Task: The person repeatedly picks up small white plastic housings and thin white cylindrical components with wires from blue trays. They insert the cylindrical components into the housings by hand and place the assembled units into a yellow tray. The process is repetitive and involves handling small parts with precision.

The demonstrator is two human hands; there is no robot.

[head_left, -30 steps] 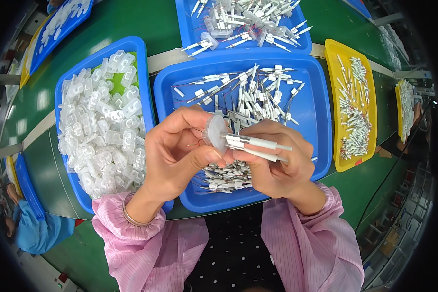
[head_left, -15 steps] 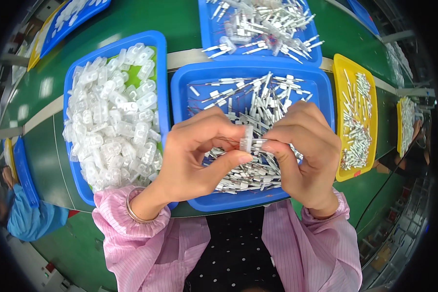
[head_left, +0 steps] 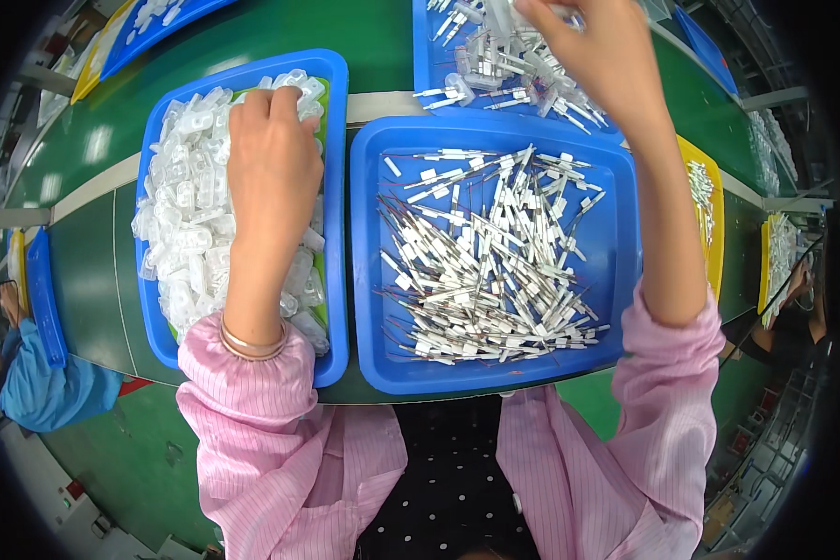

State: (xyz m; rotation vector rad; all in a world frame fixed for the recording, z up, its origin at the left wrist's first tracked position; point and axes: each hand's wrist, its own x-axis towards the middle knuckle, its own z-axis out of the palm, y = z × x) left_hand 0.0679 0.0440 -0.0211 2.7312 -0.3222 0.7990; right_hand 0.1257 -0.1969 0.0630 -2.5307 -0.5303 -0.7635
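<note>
My left hand is down on the heap of clear plastic housings in the left blue tray. Its fingers are curled and their tips hidden, so what they pinch cannot be seen. At the top edge, my right hand reaches over the far blue tray, thumb apart from the fingers, some of which are cut off by the edge. A translucent piece lies close by its thumb, apparently not gripped. That tray holds clear housings with white wired parts. Loose white parts with thin dark leads fill the middle blue tray.
A yellow tray of similar white parts stands at the right, partly behind my right forearm. Another yellow tray lies farther right, near another person's arm. At the far left a person in a blue sleeve sits by a blue tray.
Both hands have parted from over the middle tray, where they held a clear housing and white parts together. The left went to the housings; the right moved up to the far tray.
</note>
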